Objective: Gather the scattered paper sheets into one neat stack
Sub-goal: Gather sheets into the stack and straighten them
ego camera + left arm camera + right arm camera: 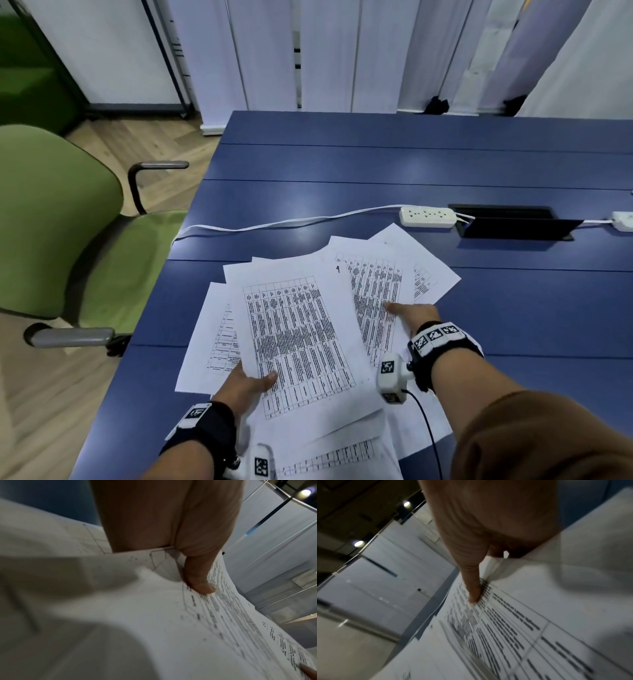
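**Sheets fanned between both hands, not yet squared**

Head view. Sheets (301,329) lie in a loose fan on the blue table (411,164), near its front left corner, overlapping at odd angles. Top sheet's long axis runs away from me, tilted slightly left; those under it splay out to the far right and near left. Left hand (246,383) pinches the top sheet's near edge, thumb on top, fingers underneath. Right hand (416,313) grips the right-hand sheets, thumb on the print, fingers hidden beneath. The fan lies between the hands, so I judge the next move is inward, drawing the edges together. Strip (428,216) and its cord (274,224) lie just beyond the far sheets; cable hatch (513,222) further right. Green chair (58,222) stands off the table's left edge. None of it blocks an inward sweep.

Left wrist view. Thumb (200,580) presses on printed paper (154,615), which curls up around it. Fingers out of sight.

Right wrist view. Thumb (474,588) presses a printed table; the sheet edge rides up over the hand. Blurred, so I cannot tell more.
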The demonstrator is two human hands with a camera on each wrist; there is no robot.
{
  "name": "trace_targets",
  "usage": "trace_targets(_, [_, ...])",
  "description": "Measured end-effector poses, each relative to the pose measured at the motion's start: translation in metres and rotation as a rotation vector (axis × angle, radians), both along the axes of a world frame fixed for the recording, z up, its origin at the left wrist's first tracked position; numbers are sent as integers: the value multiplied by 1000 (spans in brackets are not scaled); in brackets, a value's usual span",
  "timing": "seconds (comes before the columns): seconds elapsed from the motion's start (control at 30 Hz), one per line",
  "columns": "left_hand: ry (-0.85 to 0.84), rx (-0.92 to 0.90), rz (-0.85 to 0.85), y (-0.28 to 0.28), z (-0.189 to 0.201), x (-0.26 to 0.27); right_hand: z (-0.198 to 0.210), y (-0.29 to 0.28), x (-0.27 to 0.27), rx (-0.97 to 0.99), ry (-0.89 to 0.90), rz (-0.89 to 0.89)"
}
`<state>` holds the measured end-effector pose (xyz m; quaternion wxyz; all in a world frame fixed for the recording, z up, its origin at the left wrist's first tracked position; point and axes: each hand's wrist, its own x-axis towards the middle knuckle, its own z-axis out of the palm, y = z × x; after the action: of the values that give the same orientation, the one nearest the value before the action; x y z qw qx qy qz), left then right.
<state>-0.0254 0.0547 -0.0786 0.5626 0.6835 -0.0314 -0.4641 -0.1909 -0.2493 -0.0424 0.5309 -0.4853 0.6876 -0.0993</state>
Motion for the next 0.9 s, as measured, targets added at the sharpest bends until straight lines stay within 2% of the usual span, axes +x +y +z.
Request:
trace_targets(0.03, [-2, -3, 1, 0, 1, 0, 1, 2, 1, -22, 24, 72])
trace_targets(0.13, [8, -12, 10, 0, 3, -2, 3, 10, 3, -205, 247, 288])
trace_targets(0.17, [8, -8, 14, 1, 3, -1, 2, 11, 3, -232, 243, 339])
trace_targets(0.27, [22, -4, 31, 1, 5, -2, 11, 11, -3, -226, 56, 396])
trace_targets(0.3, [29, -6, 37, 1, 5, -2, 17, 9, -6, -265, 59, 409])
trace_targets(0.47, [50, 1, 57, 2, 11, -2, 57, -7, -24, -473, 110, 329])
trace_targets(0.63, [63, -6, 56, 3, 16, -4, 114, -24, -43, -720, 71, 272])
trace_targets(0.83, [20, 20, 38, 1, 26, -7, 200, -25, -50, -931, -107, 115])
trace_targets(0.9, [-8, 9, 38, 1, 31, -9, 224, -17, -49, -950, -235, 87])
